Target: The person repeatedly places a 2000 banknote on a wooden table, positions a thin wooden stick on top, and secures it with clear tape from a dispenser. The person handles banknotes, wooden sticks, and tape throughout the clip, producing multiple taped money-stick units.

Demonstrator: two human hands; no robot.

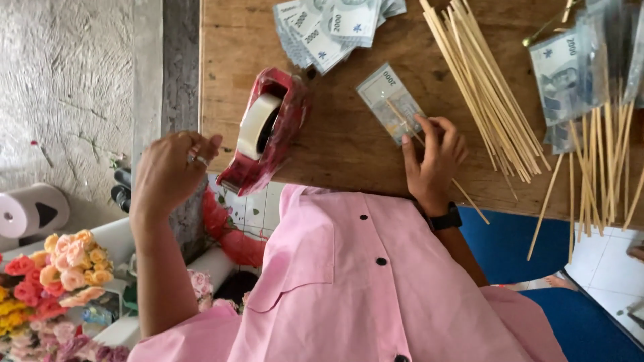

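My right hand (433, 161), with a black watch on its wrist, presses fingertips down on a thin wooden stick (469, 198). The stick lies diagonally across a grey-blue banknote (386, 94) on the wooden table (335, 134). My left hand (168, 171), wearing a ring, hovers off the table's left edge, just left of a red tape dispenser (278, 127) holding a roll of clear tape (256, 124). Its fingertips are pinched together. Whether a strip of tape sits between them I cannot tell.
A fanned pile of banknotes (329, 27) lies at the table's far edge. A bundle of wooden sticks (486, 87) and notes fixed to sticks (577, 74) lie at right. Artificial roses (60, 268) and a white paper roll (30, 211) are at lower left.
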